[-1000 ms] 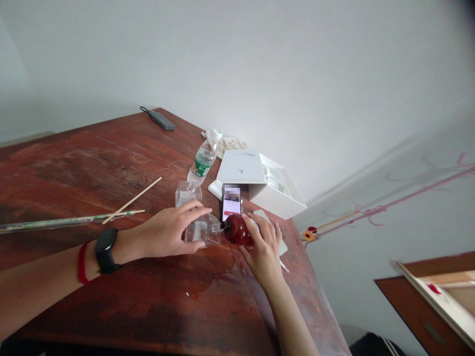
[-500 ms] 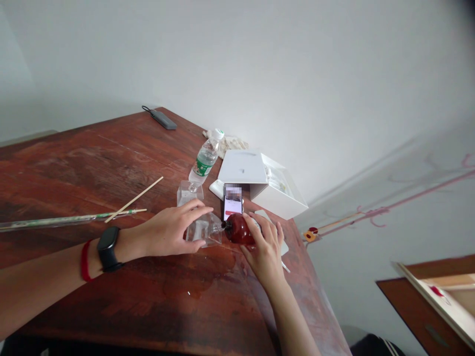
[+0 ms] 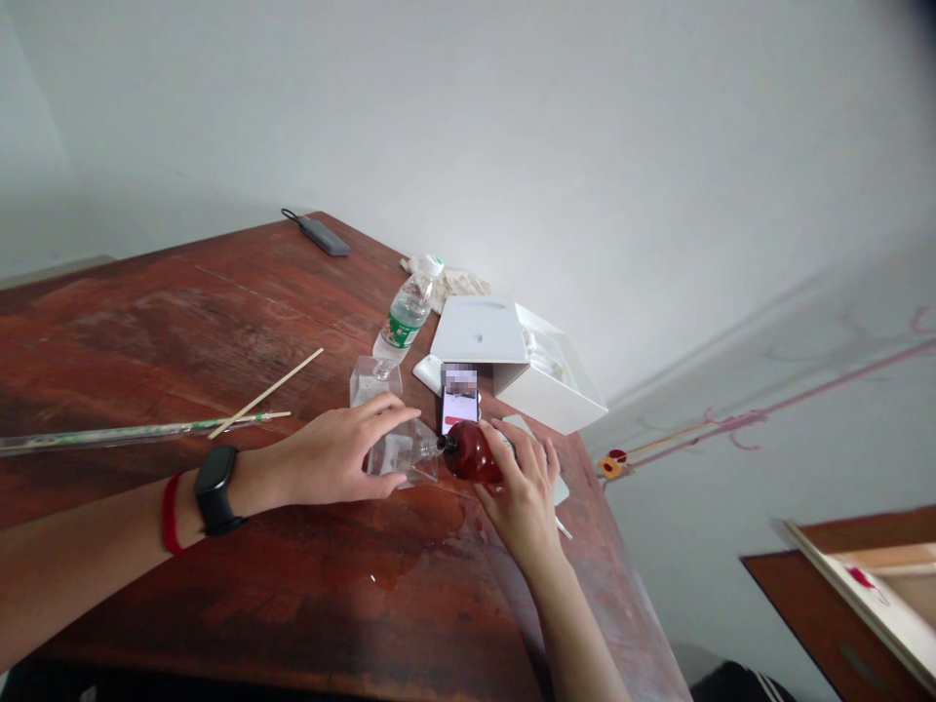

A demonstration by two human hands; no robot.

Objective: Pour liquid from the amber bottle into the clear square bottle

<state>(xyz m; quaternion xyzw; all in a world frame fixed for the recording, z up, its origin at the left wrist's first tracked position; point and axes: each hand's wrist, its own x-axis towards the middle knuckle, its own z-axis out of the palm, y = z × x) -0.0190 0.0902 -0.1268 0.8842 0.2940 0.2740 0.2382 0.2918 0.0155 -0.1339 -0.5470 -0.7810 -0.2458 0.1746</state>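
My left hand [image 3: 340,450], with a black band on its wrist, curves around a clear, square-bodied bottle [image 3: 418,450], thumb on the near side and fingers on the far side. The bottle's narrow neck points right. In my right hand [image 3: 527,487] is a glossy dark red, rounded bottle [image 3: 468,451], gripped between thumb and fingers. Its small dark mouth points left and meets the clear neck; whether the two touch I cannot tell. Much of the red bottle's right end is covered by my fingers. A clear box-shaped piece [image 3: 370,378] is just beyond my left hand.
Behind stand a water bottle [image 3: 404,317] with a green label, a lit phone [image 3: 458,402] and a white box [image 3: 479,327]. Thin wooden sticks [image 3: 270,390] lie left, beside a long wrapped packet [image 3: 132,436]. A wet patch [image 3: 395,551] shines on the wooden table [image 3: 241,614]. A dark grey device [image 3: 322,236] lies far back.
Both hands keep their holds in nearly the same place. The whole view has shifted very slightly; nothing else has visibly moved.
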